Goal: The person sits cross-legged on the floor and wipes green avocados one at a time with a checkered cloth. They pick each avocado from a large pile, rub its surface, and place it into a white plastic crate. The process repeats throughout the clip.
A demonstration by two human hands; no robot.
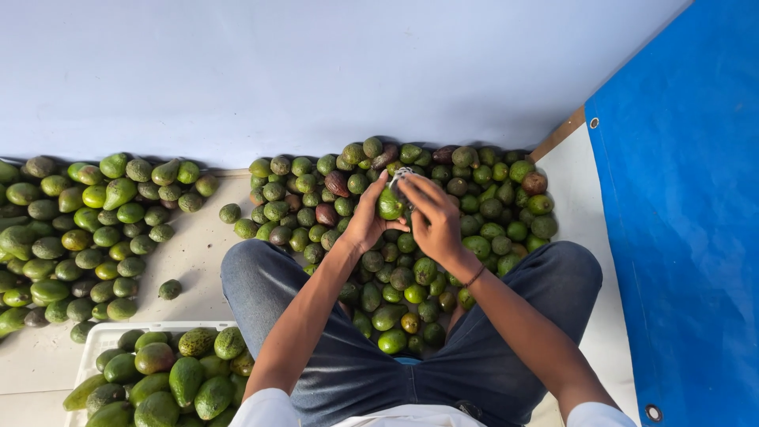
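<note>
Left hand cups a green avocado, fingers curled round it, above the heap between the knees. Right hand closes on a small metallic tool at the fruit's top; tool mostly hidden, kind unclear. White crate of avocados cut off at lower left

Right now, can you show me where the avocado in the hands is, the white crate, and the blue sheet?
held avocado (389, 205), head view, on its green skin between the hands.
white crate (103, 337), head view, on its bare top rim.
blue sheet (680, 229), head view, on its flat middle.
</note>
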